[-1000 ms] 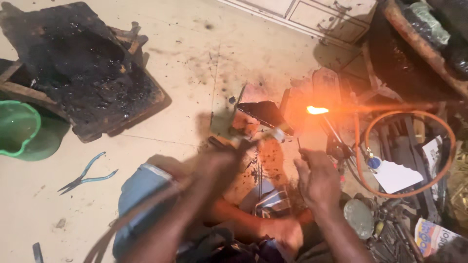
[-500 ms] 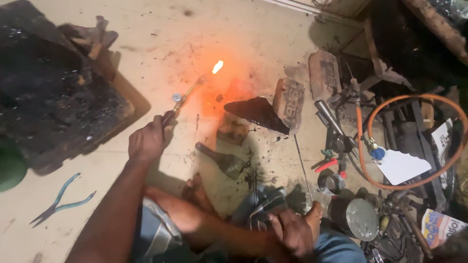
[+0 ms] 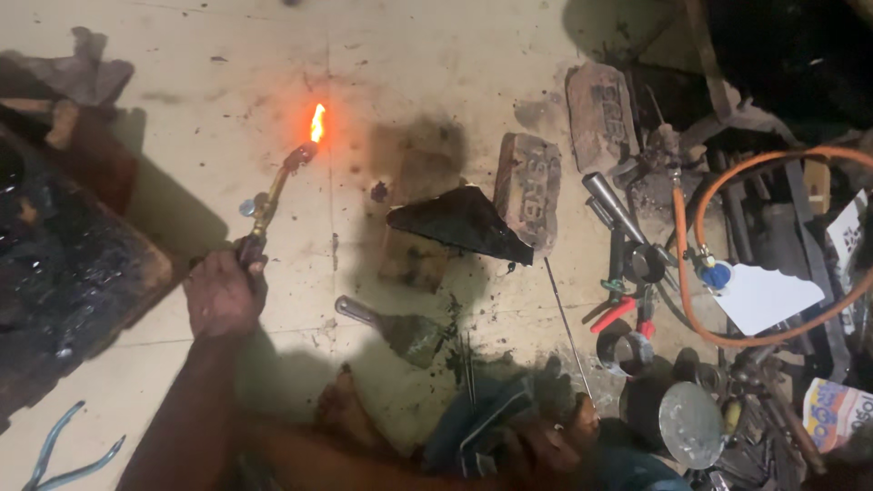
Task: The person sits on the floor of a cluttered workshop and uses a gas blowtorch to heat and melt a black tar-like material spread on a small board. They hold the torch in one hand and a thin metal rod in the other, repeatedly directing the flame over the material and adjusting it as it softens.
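Head view: left hand [image 3: 223, 295], fingers wrapped shut round the dark grip of a gas torch [image 3: 273, 195], held out over the pale tiled floor [image 3: 182, 73] at the left of centre. Torch: slim brass-coloured stem with a small valve knob on its side, rising up and to the right from the fist to a bent, darker nozzle; a short orange-yellow flame [image 3: 317, 121] stood at its tip and cast a reddish glow on the tiles around it. Right hand [image 3: 555, 436], low in the frame, rested among dark tools near the person's lap; whether it gripped anything could not be told. Between the hands on the floor: a trowel-like scraper [image 3: 391, 329] with a soiled blade. Right of the flame: a black, wedge-shaped piece [image 3: 459, 223] lying on a stained brick-like block, touching a red brick [image 3: 527, 191], with a second brick [image 3: 600, 114] further up. Far right: an orange hose [image 3: 691, 273] looped around cluttered tools, red-handled pliers [image 3: 623, 314], a round metal lid [image 3: 691, 425]. Far left: a charred, blackened board [image 3: 64, 273]; blue-handled pliers [image 3: 64, 455] at the bottom corner.
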